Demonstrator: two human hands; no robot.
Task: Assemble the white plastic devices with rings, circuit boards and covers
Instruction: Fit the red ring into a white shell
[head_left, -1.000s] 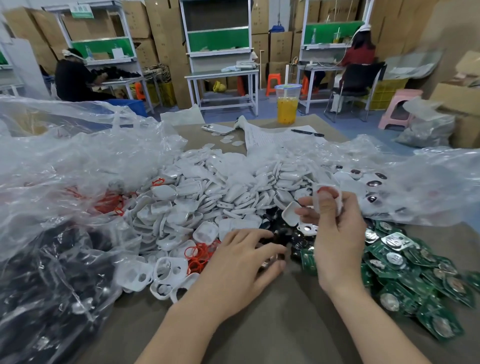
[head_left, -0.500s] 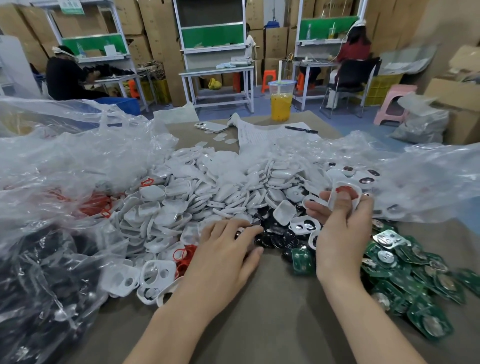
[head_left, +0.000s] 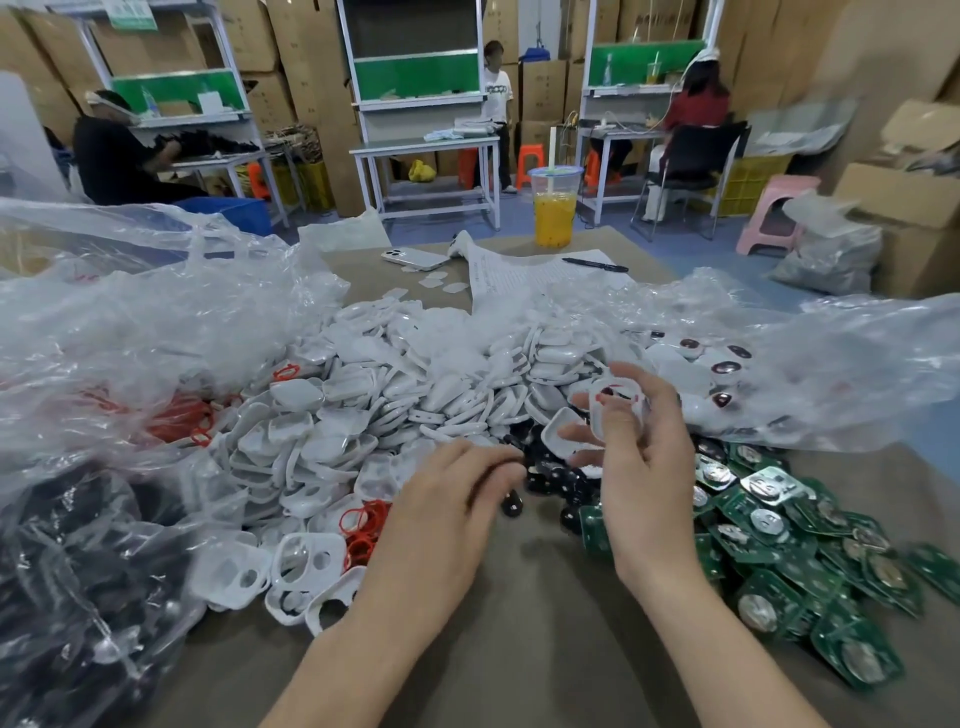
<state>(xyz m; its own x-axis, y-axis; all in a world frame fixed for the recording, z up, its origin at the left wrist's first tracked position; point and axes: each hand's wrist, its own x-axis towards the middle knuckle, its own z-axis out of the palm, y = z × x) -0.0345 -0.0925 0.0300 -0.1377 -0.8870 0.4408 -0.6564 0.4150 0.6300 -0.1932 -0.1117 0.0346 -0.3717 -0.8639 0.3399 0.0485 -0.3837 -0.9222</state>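
Assembly is at an early stage for the unit in hand, with bulk stock untouched. The right hand (head_left: 644, 457), right of centre, grips a white shell (head_left: 615, 402) between thumb and curled fingers. A red ring appears seated in it; no circuit board or cover is visible on it. The left hand (head_left: 452, 499), at centre, reaches into a heap of small black parts (head_left: 545, 480). Its fingers lie forward over them, but motion blur prevents telling whether they have pinched one. Remaining stock is large: a broad pile of white covers (head_left: 389, 395) across the middle, loose red rings (head_left: 363, 525) at lower centre, and green circuit boards (head_left: 779, 545) spread at lower right. Several white units with dark round inserts (head_left: 722, 369) lie on the clear plastic at right; they may be finished pieces, which cannot be confirmed. My judgement is that most of the job is left. As to writing: a printed sheet (head_left: 524, 270) at upper centre carries text too small to read, and a green sign (head_left: 127, 8) at upper left is illegible. No brand is legible on the phone (head_left: 413, 258) or the drink cup (head_left: 555, 208).
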